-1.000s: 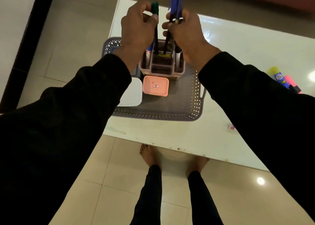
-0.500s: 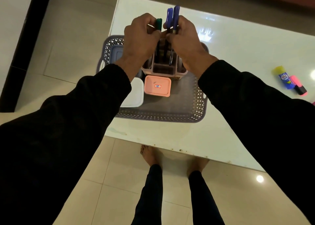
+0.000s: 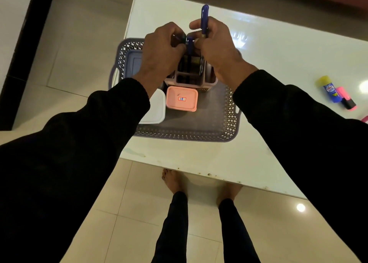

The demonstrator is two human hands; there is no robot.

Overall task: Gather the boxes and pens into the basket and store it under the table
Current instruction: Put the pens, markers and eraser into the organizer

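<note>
Item 1, my right hand (image 3: 215, 49): closed around a blue pen (image 3: 204, 19) held upright, its cap end standing well above the knuckles, its lower end pointed down into the organiser.

Item 2, my left hand (image 3: 162, 51): curled shut just beside the right, fingertips pinching something dark. I read it as a pen top, but cannot tell for certain. A second blue pen (image 3: 189, 43) stands between the two hands; which hand grips it is unclear.

Item 3, pen organiser (image 3: 191, 77): pinkish, divided into compartments, standing inside the basket directly under both hands. Dark pen barrels show in the far compartments; a count is not possible.

Item 4, basket (image 3: 199, 135): grey, perforated walls, sitting on the white table (image 3: 278, 63) near its front edge.

Item 5, boxes in the basket: pink box (image 3: 182, 98) with a small label, touching the organiser's front; white box (image 3: 157, 109) beside it, partly under my left sleeve; blue-lidded box (image 3: 132, 63) at the far left wall.

Item 6, outstanding on the table, well apart to the right: a glue stick (image 3: 328, 89) with a yellow cap and a pink highlighter (image 3: 345, 98).

Status, as I judge it: boxes gathered, pens going in now. Left: the loose pieces at right, then moving the basket under the table.
</note>
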